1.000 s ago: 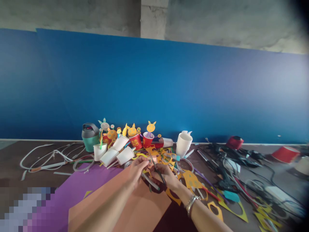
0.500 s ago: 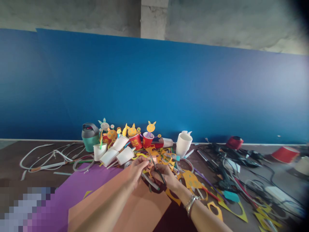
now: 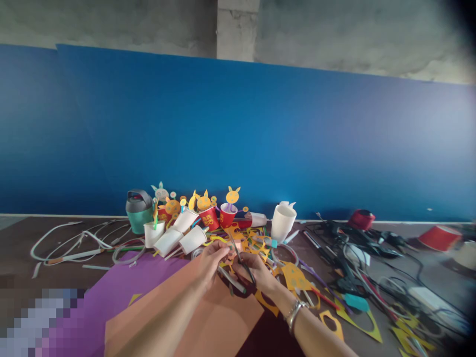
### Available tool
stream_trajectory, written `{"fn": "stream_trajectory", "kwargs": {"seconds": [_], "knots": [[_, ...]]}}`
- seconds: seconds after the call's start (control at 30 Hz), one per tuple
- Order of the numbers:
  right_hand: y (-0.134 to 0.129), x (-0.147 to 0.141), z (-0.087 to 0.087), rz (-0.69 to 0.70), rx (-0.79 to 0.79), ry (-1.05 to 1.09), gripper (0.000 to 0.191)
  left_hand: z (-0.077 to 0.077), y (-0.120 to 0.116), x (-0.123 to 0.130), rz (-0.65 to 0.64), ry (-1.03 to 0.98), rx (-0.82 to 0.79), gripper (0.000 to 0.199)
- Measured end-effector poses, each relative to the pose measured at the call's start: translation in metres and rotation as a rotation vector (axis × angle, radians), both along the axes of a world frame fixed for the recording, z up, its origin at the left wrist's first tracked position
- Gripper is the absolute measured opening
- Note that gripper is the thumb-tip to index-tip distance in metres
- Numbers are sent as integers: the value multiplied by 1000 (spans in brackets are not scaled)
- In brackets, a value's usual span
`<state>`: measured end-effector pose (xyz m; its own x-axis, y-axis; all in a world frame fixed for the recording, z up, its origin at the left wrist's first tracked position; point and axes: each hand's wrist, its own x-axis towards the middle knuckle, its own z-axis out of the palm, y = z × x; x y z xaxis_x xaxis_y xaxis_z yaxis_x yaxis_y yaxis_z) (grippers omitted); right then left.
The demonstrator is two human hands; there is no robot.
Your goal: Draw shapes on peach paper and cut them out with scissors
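My right hand [image 3: 258, 271] is wrapped round a pair of scissors [image 3: 237, 252], its blades pointing up and away from me. My left hand [image 3: 213, 259] is closed in a pinch near the blades. What lies between those fingertips is too small to make out. A pale strip or pen-like stick [image 3: 232, 280] with a dark end shows just below the two hands. Under my forearms is a sheet of orange paper [image 3: 208, 322], which partly covers a purple sheet [image 3: 122, 282]. Orange paper scraps [image 3: 295, 275] with cut-out holes lie beside my right hand.
Behind my hands stand red paper cups [image 3: 227, 216] with orange animal figures, and white cups [image 3: 193, 240] lying tipped. A taller white cup stack [image 3: 283, 222] stands right of them. A green-grey container [image 3: 139, 212] is at left. Black cables [image 3: 372, 243] and a red cup [image 3: 439, 238] are at right.
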<state>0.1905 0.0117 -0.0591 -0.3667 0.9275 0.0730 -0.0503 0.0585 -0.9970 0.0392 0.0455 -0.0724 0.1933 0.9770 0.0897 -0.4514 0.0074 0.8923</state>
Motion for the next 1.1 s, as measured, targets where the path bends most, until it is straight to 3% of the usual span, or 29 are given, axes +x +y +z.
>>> {"fn": "stream_trajectory", "kwargs": {"seconds": [0.47,1.1], "knots": [[-2,-1,6,11,-15,21,38,0,0,-1,19,19,-7,18],[2,3,0,-23,28,-56,31,-6,4,-4,36,64,19,19]]}}
